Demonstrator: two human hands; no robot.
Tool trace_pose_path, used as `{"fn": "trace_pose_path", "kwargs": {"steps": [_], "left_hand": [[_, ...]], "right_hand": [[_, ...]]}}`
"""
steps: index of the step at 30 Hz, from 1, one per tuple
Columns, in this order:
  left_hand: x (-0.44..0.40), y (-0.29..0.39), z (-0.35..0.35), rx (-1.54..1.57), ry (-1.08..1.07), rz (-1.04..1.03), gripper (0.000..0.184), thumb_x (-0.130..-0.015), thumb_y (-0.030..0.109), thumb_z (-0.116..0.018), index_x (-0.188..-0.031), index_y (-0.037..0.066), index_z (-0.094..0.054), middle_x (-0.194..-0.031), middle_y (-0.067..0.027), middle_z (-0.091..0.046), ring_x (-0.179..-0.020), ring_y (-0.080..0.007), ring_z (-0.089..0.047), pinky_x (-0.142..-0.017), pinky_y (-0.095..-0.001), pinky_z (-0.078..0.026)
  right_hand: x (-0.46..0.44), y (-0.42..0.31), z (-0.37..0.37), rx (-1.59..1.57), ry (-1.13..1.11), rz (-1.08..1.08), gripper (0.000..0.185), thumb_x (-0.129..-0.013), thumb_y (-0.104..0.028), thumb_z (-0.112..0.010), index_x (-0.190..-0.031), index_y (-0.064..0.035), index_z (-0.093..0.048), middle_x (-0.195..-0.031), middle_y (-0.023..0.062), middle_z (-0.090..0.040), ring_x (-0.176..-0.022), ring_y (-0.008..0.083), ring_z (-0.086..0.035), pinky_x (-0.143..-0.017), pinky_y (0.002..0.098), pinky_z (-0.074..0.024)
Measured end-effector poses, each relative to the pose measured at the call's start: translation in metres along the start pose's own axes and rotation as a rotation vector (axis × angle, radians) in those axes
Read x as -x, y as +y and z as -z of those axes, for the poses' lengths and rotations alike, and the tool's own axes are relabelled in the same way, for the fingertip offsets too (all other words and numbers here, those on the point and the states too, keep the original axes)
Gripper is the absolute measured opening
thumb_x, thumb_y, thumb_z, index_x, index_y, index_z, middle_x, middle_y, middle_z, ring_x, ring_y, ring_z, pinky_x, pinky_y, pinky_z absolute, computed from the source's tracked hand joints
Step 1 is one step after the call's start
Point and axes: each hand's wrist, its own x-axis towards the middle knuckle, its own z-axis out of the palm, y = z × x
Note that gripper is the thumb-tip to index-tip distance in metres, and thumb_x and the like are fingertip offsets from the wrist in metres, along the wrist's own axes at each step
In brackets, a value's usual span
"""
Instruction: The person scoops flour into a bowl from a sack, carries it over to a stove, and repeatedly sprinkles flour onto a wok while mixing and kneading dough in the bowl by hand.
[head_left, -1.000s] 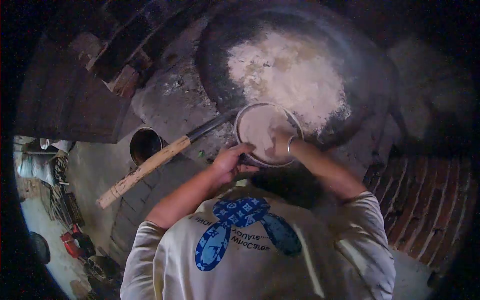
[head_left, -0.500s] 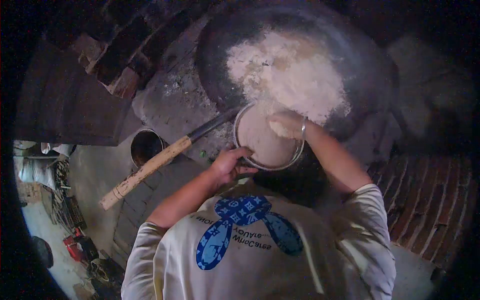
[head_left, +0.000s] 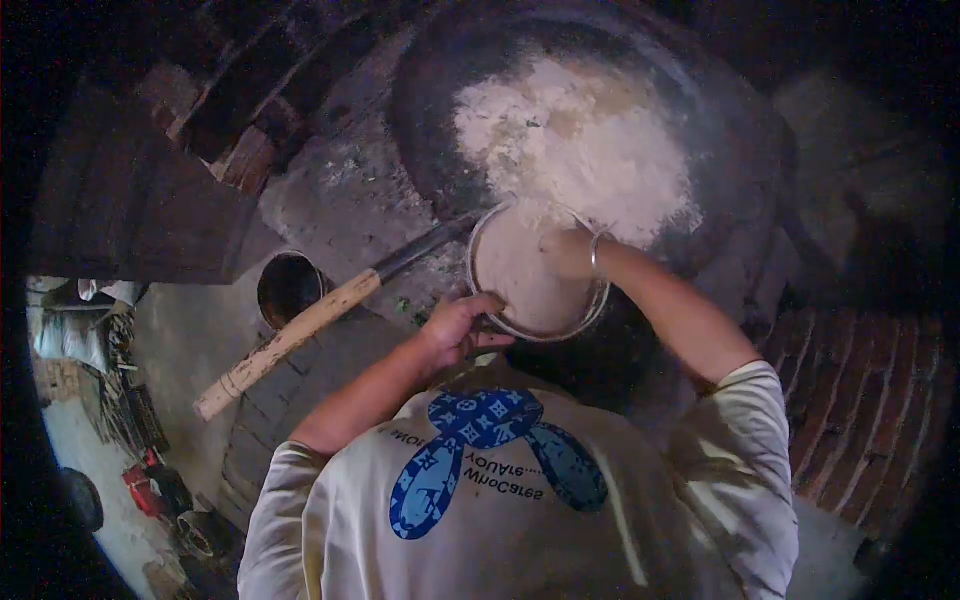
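A round bowl (head_left: 537,325) of pale, flour-like powder (head_left: 517,270) is held near the body, below the wide dark pan. At its lower left, my left hand (head_left: 463,325) grips the rim, the thumb over the edge and the fingers underneath. Inside the bowl is my right hand (head_left: 570,253), with a bangle at the wrist; its fingers are down at the powder and mostly hidden. Beyond the bowl, a broad heap of similar powder (head_left: 600,150) lies in the pan (head_left: 430,130).
A wooden handle (head_left: 290,345) with a dark metal shaft (head_left: 425,250) slants from the pan's edge toward the lower left. Behind it stands a dark bucket (head_left: 290,288). Brickwork (head_left: 850,410) is at the right, and a red object (head_left: 148,485) lies at the far left.
My right hand has turned and dipped lower into the powder; its fingers showed more before. My left hand keeps its grip on the bowl. The view has shifted slightly.
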Motion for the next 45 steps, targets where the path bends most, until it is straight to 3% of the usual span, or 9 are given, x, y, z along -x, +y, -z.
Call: {"fn": "trace_pose_path", "kwargs": {"steps": [14,19,23,25,31,35,37,40,45], "left_hand": [[0.0,-0.002,-0.005,-0.019,-0.02,0.024,0.03,-0.072,0.012,-0.052,-0.099,-0.001,-0.045,-0.096,-0.0124,-0.049,-0.084,-0.0281,-0.053,-0.071,-0.0395,-0.048],[-0.003,-0.002,-0.011,-0.007,-0.032,0.033,0.034,-0.071,0.009,-0.051,-0.103,0.0,-0.04,-0.098,-0.013,-0.047,-0.085,-0.0287,-0.052,-0.068,-0.0409,-0.049],[-0.007,-0.002,-0.016,0.026,-0.036,0.085,0.039,-0.07,0.006,-0.051,-0.106,0.001,-0.036,-0.099,-0.0139,-0.046,-0.084,-0.0297,-0.052,-0.067,-0.0439,-0.049],[-0.009,-0.002,-0.021,0.021,-0.039,0.087,0.038,-0.07,0.006,-0.051,-0.105,0.001,-0.037,-0.097,-0.0138,-0.047,-0.083,-0.0297,-0.053,-0.067,-0.0437,-0.049],[-0.017,-0.006,-0.025,0.037,-0.007,0.081,0.03,-0.069,0.007,-0.052,-0.097,-0.001,-0.043,-0.091,-0.0133,-0.049,-0.08,-0.0299,-0.054,-0.068,-0.0431,-0.049],[-0.01,0.0,-0.036,0.011,0.027,0.045,0.025,-0.069,0.009,-0.053,-0.092,-0.001,-0.047,-0.09,-0.0133,-0.048,-0.08,-0.0301,-0.054,-0.067,-0.043,-0.049],[-0.012,0.0,-0.035,0.011,0.023,0.043,0.027,-0.069,0.009,-0.053,-0.093,-0.001,-0.046,-0.09,-0.0132,-0.048,-0.08,-0.03,-0.053,-0.067,-0.0429,-0.049],[-0.018,0.0,-0.028,0.032,-0.004,0.06,0.03,-0.069,0.009,-0.053,-0.097,0.0,-0.043,-0.092,-0.0131,-0.048,-0.081,-0.0297,-0.053,-0.067,-0.0427,-0.049],[-0.015,0.006,-0.028,0.055,-0.028,0.067,0.037,-0.07,0.008,-0.052,-0.104,0.001,-0.038,-0.095,-0.0128,-0.048,-0.082,-0.0288,-0.053,-0.067,-0.0422,-0.049]], "right_hand": [[0.01,0.022,-0.052,-0.101,0.801,0.42,0.02,-0.071,-0.023,-0.048,-0.071,-0.0041,-0.056,-0.053,0.0064,-0.052,-0.041,0.0147,-0.049,-0.036,0.0299,-0.0375],[0.049,0.012,-0.014,-1.538,0.239,-0.132,0.018,-0.072,-0.02,-0.052,-0.075,-0.0029,-0.055,-0.073,0.0071,-0.057,-0.065,0.018,-0.055,-0.054,0.0281,-0.0438],[0.049,0.043,-0.034,-0.137,0.812,0.578,0.015,-0.071,-0.015,-0.054,-0.078,-0.0017,-0.055,-0.079,0.0043,-0.056,-0.076,0.0167,-0.053,-0.06,0.0276,-0.0425],[0.042,0.036,-0.052,-1.588,0.613,0.373,0.017,-0.071,-0.014,-0.054,-0.082,-0.0007,-0.054,-0.083,0.0055,-0.054,-0.079,0.0178,-0.051,-0.061,0.0294,-0.0418],[0.044,0.027,-0.04,-2.47,0.003,0.496,0.022,-0.074,-0.015,-0.05,-0.094,-0.0042,-0.05,-0.092,0.0114,-0.05,-0.079,0.0197,-0.048,-0.064,0.0297,-0.0407],[0.036,0.028,-0.048,-2.55,-0.212,0.622,0.024,-0.075,-0.014,-0.049,-0.097,-0.004,-0.048,-0.092,0.013,-0.048,-0.075,0.0168,-0.047,-0.061,0.025,-0.0402],[0.043,0.012,-0.035,-2.495,0.218,0.216,0.019,-0.075,-0.014,-0.051,-0.091,-0.0039,-0.051,-0.078,0.0039,-0.053,-0.066,0.0129,-0.049,-0.052,0.0226,-0.0391],[0.046,0.018,-0.028,-1.901,0.498,0.288,0.021,-0.075,-0.018,-0.052,-0.093,-0.007,-0.048,-0.077,0.0047,-0.048,-0.055,0.0101,-0.045,-0.046,0.0163,-0.0342],[0.059,0.017,0.009,-1.933,0.5,-0.032,0.018,-0.076,-0.023,-0.051,-0.09,-0.0102,-0.049,-0.067,-0.0003,-0.046,-0.045,0.0081,-0.04,-0.035,0.0188,-0.0289]]}}
